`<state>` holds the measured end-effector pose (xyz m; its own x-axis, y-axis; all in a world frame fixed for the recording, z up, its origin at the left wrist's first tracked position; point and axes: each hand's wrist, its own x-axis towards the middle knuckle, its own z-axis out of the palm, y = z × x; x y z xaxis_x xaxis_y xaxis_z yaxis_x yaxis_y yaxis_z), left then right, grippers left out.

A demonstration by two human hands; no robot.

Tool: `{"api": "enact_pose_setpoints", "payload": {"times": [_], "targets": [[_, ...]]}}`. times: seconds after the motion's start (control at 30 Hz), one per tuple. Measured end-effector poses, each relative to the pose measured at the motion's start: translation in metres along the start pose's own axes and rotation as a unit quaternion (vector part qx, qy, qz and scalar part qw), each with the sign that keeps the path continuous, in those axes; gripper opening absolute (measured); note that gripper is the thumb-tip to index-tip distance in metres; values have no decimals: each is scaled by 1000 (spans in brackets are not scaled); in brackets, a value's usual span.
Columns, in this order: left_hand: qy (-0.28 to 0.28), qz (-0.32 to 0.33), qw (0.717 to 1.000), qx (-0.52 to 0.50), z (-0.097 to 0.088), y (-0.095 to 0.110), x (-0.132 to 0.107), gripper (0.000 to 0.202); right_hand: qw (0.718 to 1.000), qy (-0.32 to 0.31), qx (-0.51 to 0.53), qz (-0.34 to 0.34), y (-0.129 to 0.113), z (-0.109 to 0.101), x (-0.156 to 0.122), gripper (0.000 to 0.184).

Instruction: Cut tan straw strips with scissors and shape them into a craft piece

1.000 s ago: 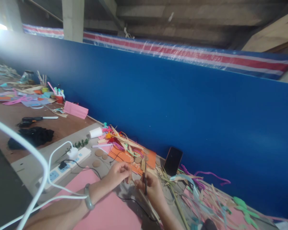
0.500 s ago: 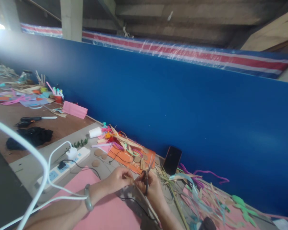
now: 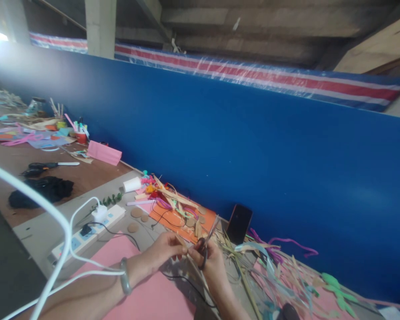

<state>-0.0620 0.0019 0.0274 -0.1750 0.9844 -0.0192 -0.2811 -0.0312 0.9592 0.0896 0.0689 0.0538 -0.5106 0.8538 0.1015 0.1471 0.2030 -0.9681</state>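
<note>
My left hand (image 3: 166, 250), with a bangle on its wrist, pinches a long straw-coloured strip (image 3: 197, 270) near one end. The strip runs down past my right wrist toward the lower edge. In my right hand (image 3: 213, 266) is a pair of scissors (image 3: 214, 226) with dark handles, blades pointing up and away. The right thumb meets the left fingertips at the strip. Below the left forearm lies a pink sheet (image 3: 153, 298). Just beyond the hands, an orange sheet (image 3: 165, 218) carries straw-coloured scraps and small round discs.
A phone (image 3: 239, 223) leans against the blue partition (image 3: 253, 155). Coloured strips and a green figure (image 3: 336, 286) lie to the right. At left are a power strip (image 3: 86, 235), a white cable (image 3: 62, 222) crossing near the camera, a white cup (image 3: 132, 184) and black cloth (image 3: 42, 192).
My left hand has shifted slightly right, close against the right thumb. The scissors have tipped a little to the right.
</note>
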Motion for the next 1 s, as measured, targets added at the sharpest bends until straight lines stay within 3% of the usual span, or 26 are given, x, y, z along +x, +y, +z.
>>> {"api": "enact_pose_setpoints", "payload": {"times": [0.2, 0.37, 0.6, 0.83, 1.0], "targets": [[53, 22, 997, 47, 1, 16, -3, 20, 994, -14, -96, -44, -4, -8, 4, 29], [106, 44, 993, 18, -5, 26, -2, 20, 950, -91, -275, -120, -14, -22, 4, 20], [100, 71, 993, 3, -8, 30, -2, 14, 893, -121, -411, -139, -20, -27, 1, 19], [75, 65, 995, 7, -5, 31, -3, 2, 876, -120, -444, -149, -19, -26, 1, 20], [61, 59, 996, 9, -6, 28, -3, 4, 870, -117, -454, -152, -20, -25, 0, 20]]}}
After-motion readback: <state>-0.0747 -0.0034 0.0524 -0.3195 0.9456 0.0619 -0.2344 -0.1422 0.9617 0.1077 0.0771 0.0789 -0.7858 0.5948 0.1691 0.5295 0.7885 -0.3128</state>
